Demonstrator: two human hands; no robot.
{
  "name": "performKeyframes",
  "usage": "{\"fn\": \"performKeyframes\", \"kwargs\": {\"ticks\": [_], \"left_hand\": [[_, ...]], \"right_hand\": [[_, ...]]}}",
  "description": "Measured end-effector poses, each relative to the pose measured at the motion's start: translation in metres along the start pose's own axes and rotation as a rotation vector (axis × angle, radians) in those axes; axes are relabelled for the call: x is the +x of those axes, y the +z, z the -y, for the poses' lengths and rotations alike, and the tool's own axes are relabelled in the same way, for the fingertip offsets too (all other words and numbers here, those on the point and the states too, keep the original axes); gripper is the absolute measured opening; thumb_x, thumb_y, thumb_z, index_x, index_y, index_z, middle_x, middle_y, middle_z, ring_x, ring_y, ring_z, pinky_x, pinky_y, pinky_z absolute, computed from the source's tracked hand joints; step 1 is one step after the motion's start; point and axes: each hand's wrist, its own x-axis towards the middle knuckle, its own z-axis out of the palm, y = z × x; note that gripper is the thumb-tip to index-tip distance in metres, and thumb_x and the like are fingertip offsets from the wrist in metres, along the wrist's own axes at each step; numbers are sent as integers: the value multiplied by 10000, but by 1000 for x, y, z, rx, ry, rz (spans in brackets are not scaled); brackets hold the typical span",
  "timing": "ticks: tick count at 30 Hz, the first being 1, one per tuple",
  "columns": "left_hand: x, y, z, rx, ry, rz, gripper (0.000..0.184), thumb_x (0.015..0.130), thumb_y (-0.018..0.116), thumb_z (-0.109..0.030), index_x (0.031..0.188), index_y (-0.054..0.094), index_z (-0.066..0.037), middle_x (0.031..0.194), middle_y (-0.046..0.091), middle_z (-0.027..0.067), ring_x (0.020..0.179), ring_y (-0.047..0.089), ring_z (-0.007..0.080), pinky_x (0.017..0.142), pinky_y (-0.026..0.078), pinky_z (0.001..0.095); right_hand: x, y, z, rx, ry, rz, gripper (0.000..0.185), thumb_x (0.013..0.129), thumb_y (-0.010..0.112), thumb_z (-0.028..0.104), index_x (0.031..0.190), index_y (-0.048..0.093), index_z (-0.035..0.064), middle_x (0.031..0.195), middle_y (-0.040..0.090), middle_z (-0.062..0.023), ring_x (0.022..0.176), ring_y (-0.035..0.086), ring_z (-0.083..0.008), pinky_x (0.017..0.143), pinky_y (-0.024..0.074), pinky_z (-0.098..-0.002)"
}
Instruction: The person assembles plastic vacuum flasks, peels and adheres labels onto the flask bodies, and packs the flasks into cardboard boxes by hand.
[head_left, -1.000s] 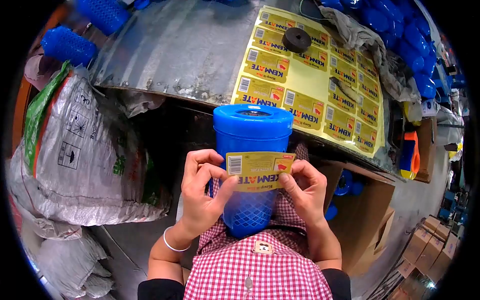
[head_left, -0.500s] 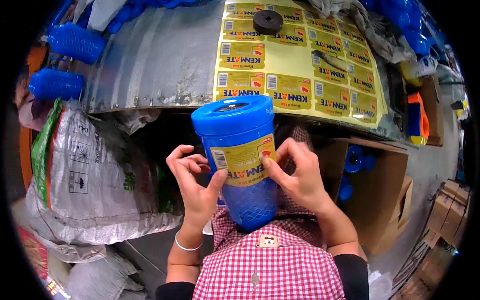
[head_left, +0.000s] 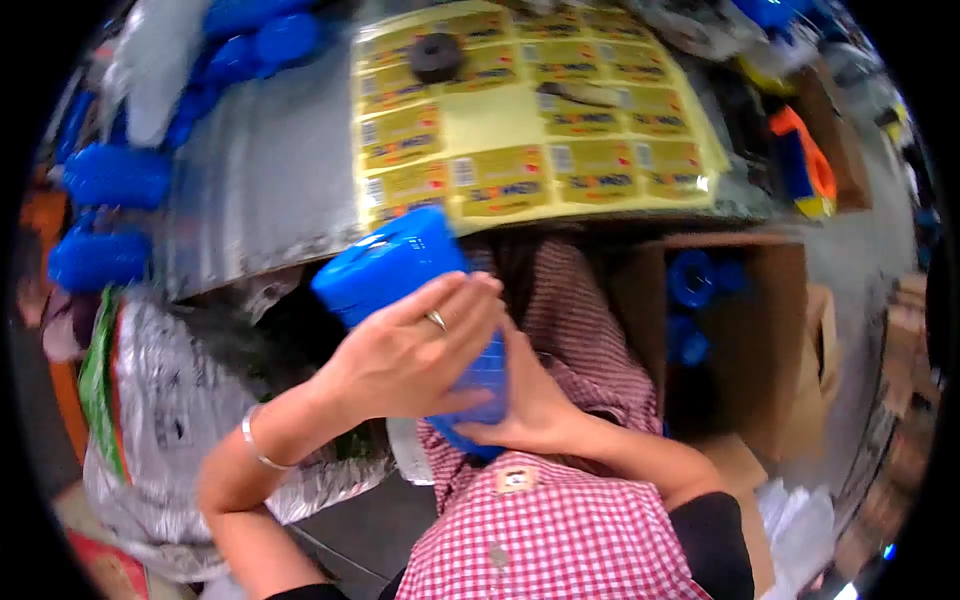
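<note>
A blue plastic flask point(head_left: 385, 262) is tilted in front of my lap, its wide rim toward the upper left. My left hand point(head_left: 425, 345), with a ring and a white bangle, lies across its front, the fingers close together and curved over the wall. My right hand point(head_left: 535, 395) grips the lower right side, its thumb side near the base. Between them the hands clasp the flask, and its label is hidden behind them. Beyond it, a sheet of yellow labels point(head_left: 490, 128) lies on the metal table point(head_left: 270, 150), under a dark round weight point(head_left: 437, 58).
Blue flask bodies point(head_left: 115, 178) lie at the table's left end. A white woven sack point(head_left: 170, 400) stands below them. To the right, a cardboard box point(head_left: 750, 350) holds several blue parts point(head_left: 690, 280). An orange and blue object point(head_left: 803, 160) is at the right.
The flask has turned and tipped to the left. My left hand has moved from its left side across its front, covering the label; my right hand has shifted lower. The view has shifted.
</note>
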Motion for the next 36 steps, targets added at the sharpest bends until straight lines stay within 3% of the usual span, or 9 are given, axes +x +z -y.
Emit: {"fn": "performKeyframes", "kwargs": {"ticks": [6, 10, 13, 18, 22, 26, 28, 31, 36], "left_hand": [[23, -8, -7, 66, 180, -157, 678, 925, 596, -572, 1207, 640, 44, 1277, 639, 231, 1334, 534, 327, 1189, 321, 445], [-24, 66, -56, -155, -842, -1096, 520, 1065, 450, -468, 1304, 549, -18, 1387, 534, 146, 1309, 490, 312, 1113, 395, 466], [-43, 111, -115, -1185, -1251, -1089, 628, 1075, 422, -474, 1432, 417, 43, 1441, 474, 163, 1330, 482, 287, 1143, 357, 473], [25, 43, -145, -1506, -1316, -1133, 549, 1065, 458, -476, 1325, 536, 1, 1222, 612, 108, 1131, 606, 223, 920, 538, 394], [72, 3, -154, -2174, -872, -858, 317, 1066, 490, -379, 1138, 569, -81, 1059, 595, 39, 921, 577, 166, 736, 508, 329], [134, -20, -209, -1890, -412, 60, 246, 1067, 439, -225, 1128, 536, -7, 1137, 557, 94, 1069, 554, 191, 982, 473, 383], [146, -16, -209, -1834, -23, 149, 239, 1051, 497, -172, 1180, 562, 19, 1218, 520, 134, 1146, 520, 199, 1020, 417, 337], [139, 1, -203, -1765, -142, 46, 214, 1050, 530, -169, 1132, 589, 20, 1167, 561, 107, 1094, 548, 176, 973, 443, 319], [102, 24, -177, -1584, -380, -145, 182, 1044, 560, -172, 1076, 607, 1, 1041, 604, 85, 969, 582, 154, 876, 489, 299]], "right_hand": [[-18, 10, -31, 93, -76, -109, 1284, 651, 868, 425, 1555, 84, -41, 1434, 356, -336, 1311, 410, -457, 1152, 332, -490], [-26, -1, -40, 246, -68, -125, 1293, 648, 873, 404, 1561, 68, -32, 1475, 322, -329, 1375, 369, -455, 1179, 304, -481], [-42, -14, -38, 372, -125, -117, 1312, 658, 886, 381, 1575, 33, -7, 1508, 304, -305, 1413, 345, -432, 1195, 291, -471], [-85, -56, -25, 130, -271, -314, 1286, 667, 921, 361, 1604, 97, 46, 1556, 257, -283, 1434, 325, -435, 1186, 307, -500], [-176, -110, -16, -489, -488, -747, 945, 616, 941, 264, 1443, 490, 187, 1504, 348, -238, 1325, 430, -469, 1074, 395, -557], [-288, -179, 47, -845, -55, -1005, 880, 626, 927, 379, 1357, 509, 122, 1372, 506, -230, 1227, 528, -423, 1010, 435, -534], [-317, -196, 86, -905, 269, -1062, 843, 665, 899, 350, 1354, 506, 65, 1299, 552, -221, 1197, 558, -396, 1006, 458, -494], [-327, -203, 61, -1026, 695, -975, 792, 703, 860, 296, 1386, 498, 120, 1314, 523, -179, 1160, 556, -423, 950, 486, -538], [-376, -169, -232, -822, 1229, -501, 1098, 663, 859, 497, 1567, 335, 160, 1601, 271, -282, 1319, 460, -522, 1067, 448, -539]]}}
